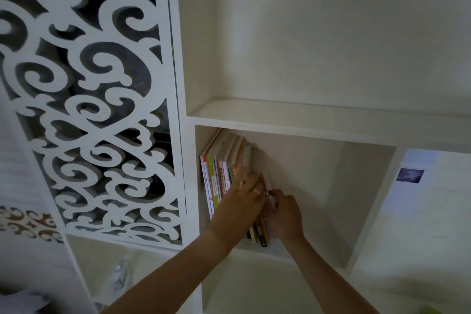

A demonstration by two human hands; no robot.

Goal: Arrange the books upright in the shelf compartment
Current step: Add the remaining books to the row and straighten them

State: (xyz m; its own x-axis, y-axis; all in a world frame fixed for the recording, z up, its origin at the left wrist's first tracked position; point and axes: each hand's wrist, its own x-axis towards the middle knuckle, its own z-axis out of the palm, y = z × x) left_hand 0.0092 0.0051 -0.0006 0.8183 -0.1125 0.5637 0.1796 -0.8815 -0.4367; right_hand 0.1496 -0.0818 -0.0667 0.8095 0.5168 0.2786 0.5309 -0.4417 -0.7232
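White shelf (293,132), scrollwork panel (89,99)

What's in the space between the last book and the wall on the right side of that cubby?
Nothing. In the head view, the row of books fills only the left part of the compartment, and the shelf floor runs bare to the right side wall. Only the right hand sits beside the last book.
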